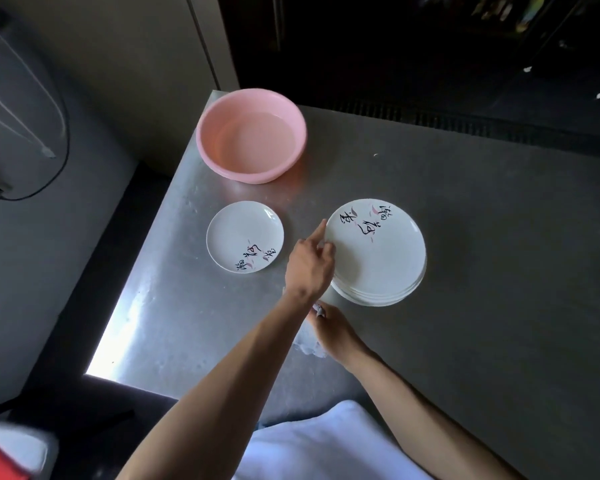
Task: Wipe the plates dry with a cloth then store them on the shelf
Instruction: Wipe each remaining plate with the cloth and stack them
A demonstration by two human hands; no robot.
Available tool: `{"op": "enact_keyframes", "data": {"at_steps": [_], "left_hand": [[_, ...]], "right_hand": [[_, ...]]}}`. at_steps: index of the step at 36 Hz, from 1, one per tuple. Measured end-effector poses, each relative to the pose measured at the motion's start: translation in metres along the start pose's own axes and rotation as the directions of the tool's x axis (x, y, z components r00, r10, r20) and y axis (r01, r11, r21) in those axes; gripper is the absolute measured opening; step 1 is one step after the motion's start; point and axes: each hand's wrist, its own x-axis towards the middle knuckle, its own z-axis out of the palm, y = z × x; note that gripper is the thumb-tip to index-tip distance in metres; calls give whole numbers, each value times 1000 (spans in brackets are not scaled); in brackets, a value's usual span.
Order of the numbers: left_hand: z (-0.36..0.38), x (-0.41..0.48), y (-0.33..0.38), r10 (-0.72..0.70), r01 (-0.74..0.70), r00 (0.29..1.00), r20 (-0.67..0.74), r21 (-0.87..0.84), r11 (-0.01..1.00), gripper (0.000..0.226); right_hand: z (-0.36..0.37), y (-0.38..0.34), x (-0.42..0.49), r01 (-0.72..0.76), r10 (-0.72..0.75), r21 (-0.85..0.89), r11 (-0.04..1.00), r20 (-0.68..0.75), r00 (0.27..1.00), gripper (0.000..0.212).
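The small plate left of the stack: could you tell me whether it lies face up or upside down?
Face up: the small plate lies flat on the table, its painted inside and raised rim showing.

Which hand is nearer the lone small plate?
Left. The left hand is just right of the small plate, beside the stack; the right hand is farther off, nearer the camera, holding the cloth.
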Motion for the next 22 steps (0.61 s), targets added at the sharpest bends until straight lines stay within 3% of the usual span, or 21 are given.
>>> {"op": "enact_keyframes", "data": {"at_steps": [4, 7, 11, 15, 18, 20, 22], "left_hand": [[-17, 4, -16, -44, 45, 999, 21, -34, 998, 64], [-45, 9, -40, -135, 133, 989, -65, -37, 990, 70], [-94, 17, -80, -287, 267, 940, -183, -127, 955, 68], [-133, 26, -118, -434, 381, 865, -250, -236, 894, 83], [-145, 40, -151, -560, 489, 816, -143, -344, 801, 60], [-147, 50, -166, -574, 501, 810, -122, -364, 785, 32], [-146, 56, -162, -581, 505, 804, -126, -370, 780, 17]], "right_hand": [[5, -15, 3, -32, 57, 251, 968, -90, 994, 28], [10, -31, 7, -20, 102, 445, 895, -162, 981, 21], [11, -61, 21, 48, 102, 493, 869, -273, 957, 49], [17, -87, 48, 89, 76, 466, 880, -324, 943, 45], [22, -94, 71, 44, 134, 492, 870, -320, 938, 30], [25, -100, 79, 21, 166, 493, 869, -332, 929, 25], [27, -104, 79, 27, 154, 462, 886, -349, 924, 23]]}}
